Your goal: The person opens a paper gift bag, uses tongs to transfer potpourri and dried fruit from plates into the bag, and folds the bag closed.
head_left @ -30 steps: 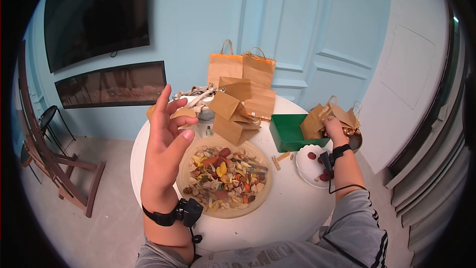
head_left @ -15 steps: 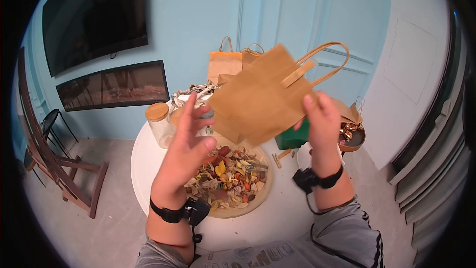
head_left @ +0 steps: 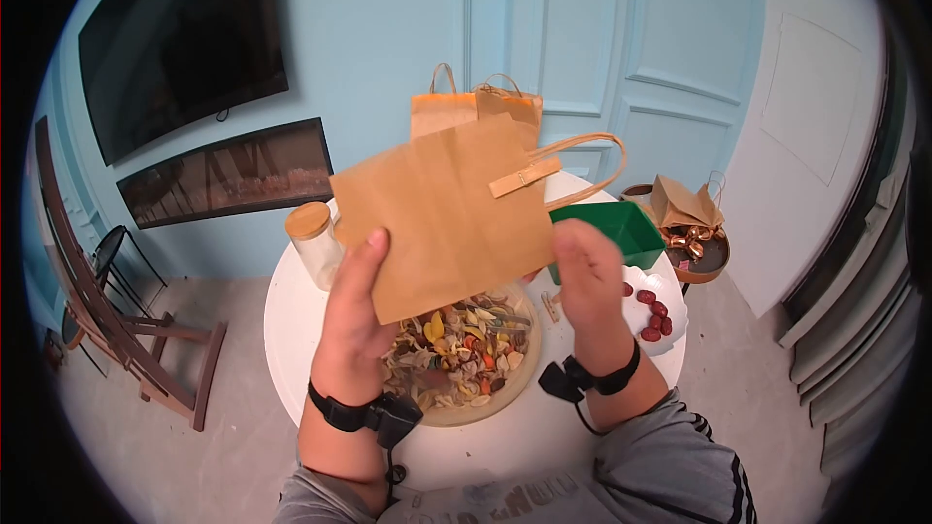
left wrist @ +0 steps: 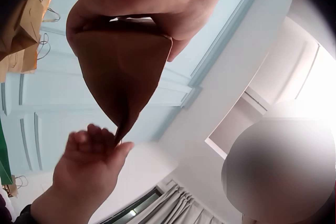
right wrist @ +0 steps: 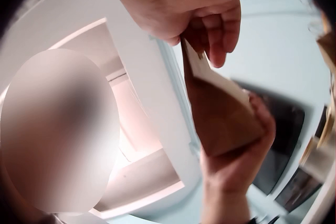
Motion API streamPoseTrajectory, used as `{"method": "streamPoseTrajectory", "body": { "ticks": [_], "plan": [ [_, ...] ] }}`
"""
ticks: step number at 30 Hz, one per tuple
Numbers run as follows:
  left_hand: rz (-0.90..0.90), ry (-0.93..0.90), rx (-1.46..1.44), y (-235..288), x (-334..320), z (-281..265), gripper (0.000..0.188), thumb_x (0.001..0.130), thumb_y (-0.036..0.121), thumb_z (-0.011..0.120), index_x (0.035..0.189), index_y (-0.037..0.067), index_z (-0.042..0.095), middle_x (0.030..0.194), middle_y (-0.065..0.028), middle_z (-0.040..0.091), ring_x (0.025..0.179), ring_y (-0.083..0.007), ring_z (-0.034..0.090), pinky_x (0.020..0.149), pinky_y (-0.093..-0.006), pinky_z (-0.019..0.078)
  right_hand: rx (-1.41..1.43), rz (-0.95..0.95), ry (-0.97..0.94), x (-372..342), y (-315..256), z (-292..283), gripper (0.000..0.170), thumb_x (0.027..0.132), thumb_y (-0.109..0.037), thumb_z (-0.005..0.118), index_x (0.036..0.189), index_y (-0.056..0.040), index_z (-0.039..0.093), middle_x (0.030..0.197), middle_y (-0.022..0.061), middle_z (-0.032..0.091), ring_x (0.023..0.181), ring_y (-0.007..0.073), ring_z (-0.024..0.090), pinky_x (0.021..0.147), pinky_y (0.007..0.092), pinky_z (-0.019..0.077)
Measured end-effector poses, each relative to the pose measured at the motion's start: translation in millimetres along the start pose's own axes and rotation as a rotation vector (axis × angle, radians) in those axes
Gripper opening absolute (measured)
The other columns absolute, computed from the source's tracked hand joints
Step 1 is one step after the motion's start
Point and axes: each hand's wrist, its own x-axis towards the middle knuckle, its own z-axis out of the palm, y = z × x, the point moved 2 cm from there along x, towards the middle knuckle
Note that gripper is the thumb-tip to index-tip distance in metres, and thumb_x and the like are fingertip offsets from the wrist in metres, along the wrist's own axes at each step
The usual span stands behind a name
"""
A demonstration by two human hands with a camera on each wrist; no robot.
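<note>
A brown kraft paper bag [head_left: 447, 209] with a twisted paper handle [head_left: 607, 150] is held up over the table, tilted, its handle pointing right. My left hand [head_left: 351, 315] grips it at the lower left, the thumb lying on the near face. My right hand [head_left: 590, 277] pinches its edge on the handle side. In the left wrist view the bag's base [left wrist: 118, 66] bulges out beside the left palm and narrows toward the right hand [left wrist: 86, 166]. Beneath the bag, a round tray [head_left: 532, 349] of dried petals and leaves [head_left: 456, 359] is partly hidden.
A green box [head_left: 631, 228] stands at right behind a white plate [head_left: 670, 281] of red dates [head_left: 656, 311]. A wooden-lidded glass jar [head_left: 316, 247] stands at left. Paper bags [head_left: 439, 109] stand at the back; another bag [head_left: 687, 202] sits on a small round stand right.
My right hand has brought the paper bag up from the green box and across to the middle. My left hand, empty before, has taken hold of the bag's other end.
</note>
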Motion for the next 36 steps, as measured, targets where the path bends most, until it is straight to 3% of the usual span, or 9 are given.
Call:
{"method": "streamPoseTrajectory", "body": {
  "ticks": [1, 2, 4, 8, 12, 15, 18, 28, 36],
  "plan": [
    [0.036, -0.039, 0.011, 3.7, -0.8, -0.3, 0.060, 0.092, 0.029, 0.055, 0.141, 0.005, 0.030, 0.132, -0.0137, 0.048, 0.114, -0.0253, 0.055, 0.085, -0.0377, 0.0531, -0.259, -0.199, 0.101, 1.0, -2.5, -9.2, 0.023, 0.097, -0.018, 0.053, 0.091, 0.0021, 0.062, 0.076, 0.0050, 0.061, 0.062, 0.0093, 0.057, 0.056, 0.0228, 0.0450],
    [0.072, -0.080, 0.023, 6.8, -1.5, 0.5, 0.060, 0.093, 0.030, 0.054, 0.141, 0.005, 0.029, 0.130, -0.0134, 0.050, 0.110, -0.0248, 0.058, 0.080, -0.0357, 0.0555, -0.258, -0.195, 0.103, -0.3, -5.3, -12.6, 0.023, 0.097, -0.018, 0.053, 0.091, 0.0021, 0.062, 0.076, 0.0050, 0.061, 0.062, 0.0093, 0.057, 0.056, 0.0228, 0.0450],
    [0.109, -0.071, 0.061, 9.4, -2.6, 0.5, 0.060, 0.093, 0.029, 0.055, 0.141, 0.004, 0.029, 0.132, -0.0137, 0.049, 0.114, -0.0251, 0.056, 0.086, -0.0362, 0.0529, -0.221, -0.072, 0.274, -0.7, -21.9, -18.1, 0.022, 0.095, -0.019, 0.055, 0.095, 0.0015, 0.062, 0.072, 0.0033, 0.061, 0.059, 0.0069, 0.053, 0.054, 0.0213, 0.0421],
    [0.082, -0.123, 0.089, 4.7, -3.0, 1.1, 0.063, 0.091, 0.026, 0.058, 0.142, 0.004, 0.029, 0.133, -0.0136, 0.048, 0.120, -0.0245, 0.052, 0.095, -0.0373, 0.0472, -0.226, 0.345, 0.126, 8.7, -7.7, -21.8, 0.029, 0.094, -0.026, 0.059, 0.103, 0.0016, 0.060, 0.069, 0.0023, 0.060, 0.058, 0.0045, 0.051, 0.050, 0.0185, 0.0391],
    [0.052, -0.165, 0.151, 1.0, -5.2, 3.9, 0.067, 0.090, 0.026, 0.061, 0.143, 0.004, 0.027, 0.135, -0.0140, 0.046, 0.123, -0.0245, 0.049, 0.099, -0.0377, 0.0436, 0.265, 0.580, -0.014, 13.0, 9.1, -27.0, 0.031, 0.097, -0.033, 0.053, 0.096, -0.0018, 0.058, 0.056, 0.0044, 0.054, 0.040, 0.0055, 0.040, 0.039, 0.0187, 0.0297],
    [0.054, -0.173, 0.162, 4.0, -5.3, 4.6, 0.069, 0.089, 0.026, 0.062, 0.143, 0.002, 0.026, 0.136, -0.0142, 0.046, 0.124, -0.0245, 0.048, 0.100, -0.0374, 0.0423, 0.393, 0.601, 0.000, 14.9, 10.1, -24.1, 0.032, 0.098, -0.034, 0.050, 0.093, -0.0035, 0.056, 0.054, 0.0047, 0.053, 0.035, 0.0055, 0.034, 0.034, 0.0197, 0.0263],
    [0.052, -0.166, 0.185, 6.6, -7.0, 5.5, 0.069, 0.089, 0.025, 0.062, 0.143, 0.001, 0.026, 0.136, -0.0140, 0.046, 0.124, -0.0242, 0.048, 0.101, -0.0369, 0.0415, 0.497, 0.623, -0.058, 15.1, 13.8, -26.4, 0.032, 0.098, -0.034, 0.049, 0.097, -0.0026, 0.055, 0.054, 0.0047, 0.053, 0.035, 0.0052, 0.036, 0.036, 0.0203, 0.0313],
    [0.136, -0.121, 0.248, 18.4, -3.8, -5.1, 0.063, 0.089, 0.021, 0.062, 0.141, 0.003, 0.031, 0.132, -0.0132, 0.049, 0.122, -0.0231, 0.049, 0.099, -0.0358, 0.0418, 0.538, 0.453, -0.054, 14.5, 18.2, -30.2, 0.030, 0.098, -0.031, 0.049, 0.090, -0.0023, 0.055, 0.051, 0.0063, 0.051, 0.036, 0.0076, 0.036, 0.040, 0.0227, 0.0359],
    [0.206, 0.031, 0.497, 50.6, 0.4, -46.8, 0.067, 0.085, 0.017, 0.065, 0.142, 0.001, 0.032, 0.131, -0.0138, 0.051, 0.119, -0.0223, 0.052, 0.099, -0.0341, 0.0420, 0.471, 0.215, 0.198, 19.5, 6.9, -60.4, 0.030, 0.099, -0.027, 0.044, 0.086, -0.0024, 0.055, 0.051, 0.0083, 0.051, 0.035, 0.0109, 0.036, 0.047, 0.0231, 0.0407]
  ]
}}
